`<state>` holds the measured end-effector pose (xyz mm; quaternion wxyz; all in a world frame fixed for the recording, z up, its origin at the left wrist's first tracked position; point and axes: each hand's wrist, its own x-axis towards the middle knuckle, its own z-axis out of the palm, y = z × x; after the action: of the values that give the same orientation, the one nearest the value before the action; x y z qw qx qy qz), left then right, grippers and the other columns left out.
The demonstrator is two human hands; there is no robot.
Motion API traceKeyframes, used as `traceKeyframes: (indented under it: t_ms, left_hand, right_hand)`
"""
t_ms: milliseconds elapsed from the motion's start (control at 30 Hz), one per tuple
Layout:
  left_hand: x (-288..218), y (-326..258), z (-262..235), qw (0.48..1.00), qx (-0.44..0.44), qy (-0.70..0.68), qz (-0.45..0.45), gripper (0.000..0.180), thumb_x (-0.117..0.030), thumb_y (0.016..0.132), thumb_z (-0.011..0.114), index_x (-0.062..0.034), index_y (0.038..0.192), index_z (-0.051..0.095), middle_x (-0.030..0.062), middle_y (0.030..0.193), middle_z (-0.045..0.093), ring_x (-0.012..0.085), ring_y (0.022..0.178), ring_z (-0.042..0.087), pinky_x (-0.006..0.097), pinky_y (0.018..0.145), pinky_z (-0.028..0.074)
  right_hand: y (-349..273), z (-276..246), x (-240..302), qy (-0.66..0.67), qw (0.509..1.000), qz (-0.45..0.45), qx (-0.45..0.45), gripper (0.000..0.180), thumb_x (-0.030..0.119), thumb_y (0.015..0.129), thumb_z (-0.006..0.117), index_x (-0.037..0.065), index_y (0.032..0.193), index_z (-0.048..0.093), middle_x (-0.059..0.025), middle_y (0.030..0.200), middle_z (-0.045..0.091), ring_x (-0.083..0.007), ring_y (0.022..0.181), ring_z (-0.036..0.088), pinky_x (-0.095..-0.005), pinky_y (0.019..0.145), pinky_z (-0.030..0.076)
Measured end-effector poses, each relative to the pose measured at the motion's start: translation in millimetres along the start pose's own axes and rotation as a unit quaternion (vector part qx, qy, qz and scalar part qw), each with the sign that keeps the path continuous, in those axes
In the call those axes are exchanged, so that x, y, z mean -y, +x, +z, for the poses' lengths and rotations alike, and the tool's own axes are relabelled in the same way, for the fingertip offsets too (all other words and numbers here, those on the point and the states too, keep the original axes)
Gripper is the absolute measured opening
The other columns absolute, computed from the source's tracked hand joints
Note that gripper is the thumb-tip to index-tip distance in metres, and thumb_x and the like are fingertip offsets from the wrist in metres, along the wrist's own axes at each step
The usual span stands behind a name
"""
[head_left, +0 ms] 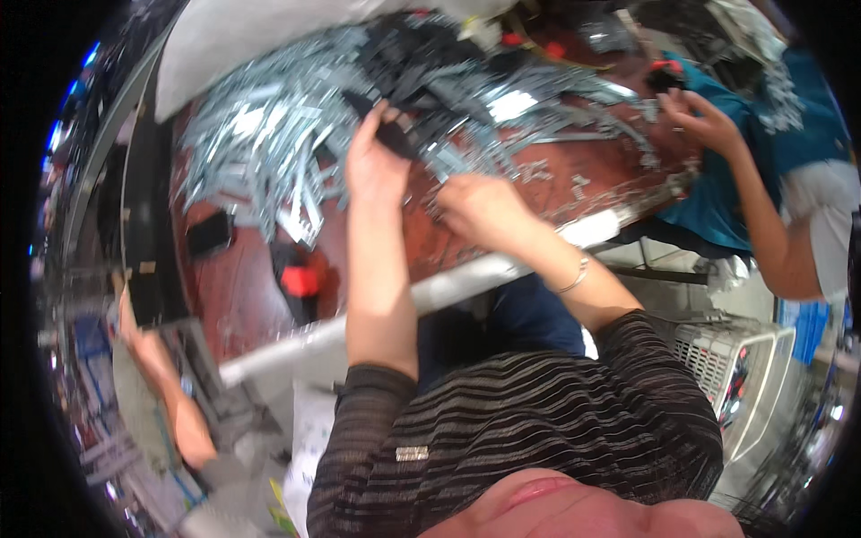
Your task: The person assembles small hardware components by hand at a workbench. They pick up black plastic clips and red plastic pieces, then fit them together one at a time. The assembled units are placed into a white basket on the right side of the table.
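Observation:
My left hand [378, 166] is closed round a dark, flat black piece [395, 141] and holds it up over the table, its fingers partly hidden. Close by on the right, my right hand [485, 208] has its fingers curled together low over the table. Whatever is in them, if anything, cannot be made out. Beyond both hands spreads a big loose pile of shiny grey strips [260, 125], blurred by motion. Several black pieces [414, 61] lie heaped behind my left hand.
The dark red table [242, 296] has a pale front edge [430, 291]. On its left are a black block [209, 233] and a black-and-red object [300, 281]. A co-worker's hand [704, 121] is at the right; another person's arm [170, 386] is at the left. A white crate [717, 354] stands lower right.

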<state>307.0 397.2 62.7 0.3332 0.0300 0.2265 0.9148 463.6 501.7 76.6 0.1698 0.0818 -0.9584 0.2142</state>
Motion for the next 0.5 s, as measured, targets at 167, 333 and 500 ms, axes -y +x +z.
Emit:
traceKeyframes:
  t_ms: [167,333,500]
  left_hand:
    - [1.8,-2.2,0.2,0.999,-0.019,0.039,-0.027,0.016,-0.018,0.090,0.055,-0.0098,0.104,0.057,0.0014,0.088,0.060,0.0147,0.086,0.057,0.032,0.077,0.046]
    - [8.6,-5.9,10.0,0.993,-0.053,0.109,-0.006,0.025,-0.005,0.086,0.059,-0.0065,0.111,0.054,0.0026,0.099,0.061,0.0138,0.089,0.059,0.029,0.080,0.049]
    - [13.0,-15.4,26.4,0.974,-0.065,0.219,0.010,0.028,-0.002,0.084,0.060,-0.0050,0.111,0.052,0.0051,0.103,0.058,0.0162,0.094,0.058,0.030,0.080,0.049]
  right_hand:
    - [16.5,-21.2,-14.2,0.068,0.996,0.054,-0.024,0.017,0.008,0.067,0.060,0.003,0.079,0.049,-0.0126,0.074,0.055,-0.0337,0.077,0.057,-0.0422,0.067,0.047]
    - [46.9,-27.9,-36.3,0.082,0.987,0.002,-0.137,0.022,0.000,0.068,0.055,0.003,0.090,0.055,-0.0123,0.082,0.057,-0.0331,0.084,0.056,-0.0428,0.072,0.046]
    - [66.0,-34.1,-40.3,0.113,0.981,0.039,-0.151,0.016,0.001,0.067,0.055,0.003,0.082,0.058,-0.0125,0.079,0.058,-0.0324,0.080,0.057,-0.0418,0.069,0.046]
